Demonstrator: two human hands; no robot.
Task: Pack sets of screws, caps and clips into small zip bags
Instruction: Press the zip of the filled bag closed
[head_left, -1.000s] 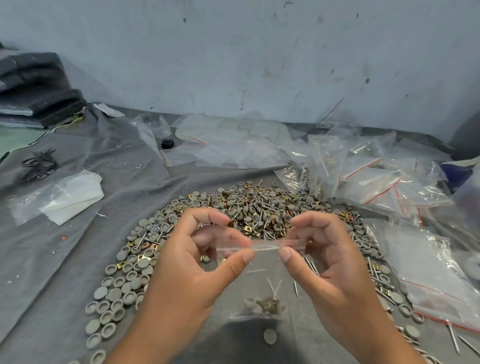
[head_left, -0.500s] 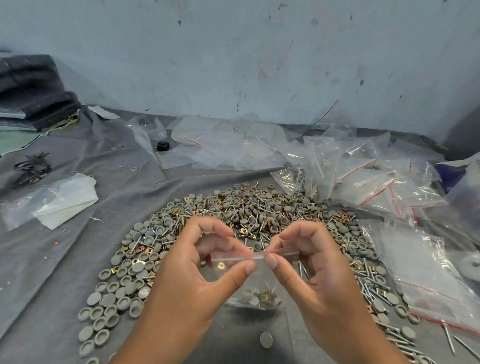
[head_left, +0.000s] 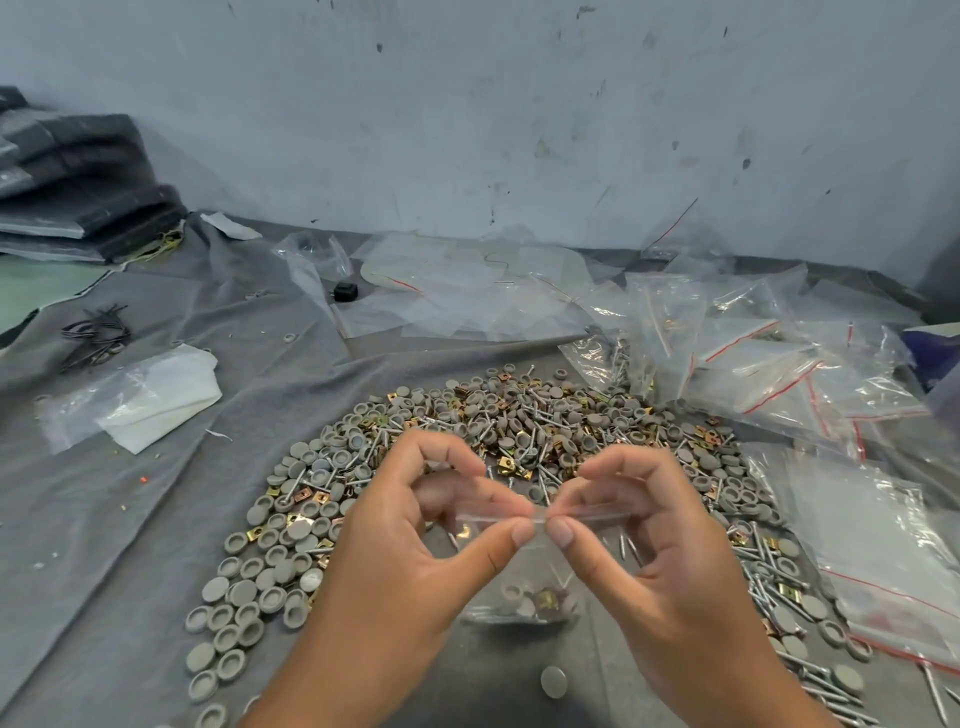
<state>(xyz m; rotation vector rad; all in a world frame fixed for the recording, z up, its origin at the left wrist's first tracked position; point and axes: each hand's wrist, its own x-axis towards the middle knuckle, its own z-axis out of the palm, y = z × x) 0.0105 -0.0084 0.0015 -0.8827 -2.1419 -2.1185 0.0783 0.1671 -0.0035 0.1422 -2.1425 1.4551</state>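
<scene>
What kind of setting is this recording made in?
Probably a small, informal hand-packing workspace: a grey cloth spread against a scuffed wall, a loose heap of caps, screws and clips, and a pile of zip bags beside it.

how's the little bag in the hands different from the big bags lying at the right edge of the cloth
The small zip bag hangs in the air, pinched at its top strip by the left hand and right hand; the large bags lie flat on the cloth. The small bag holds caps and a clip at its bottom; the large bags look flat. It is far smaller. Both are clear plastic.
</scene>
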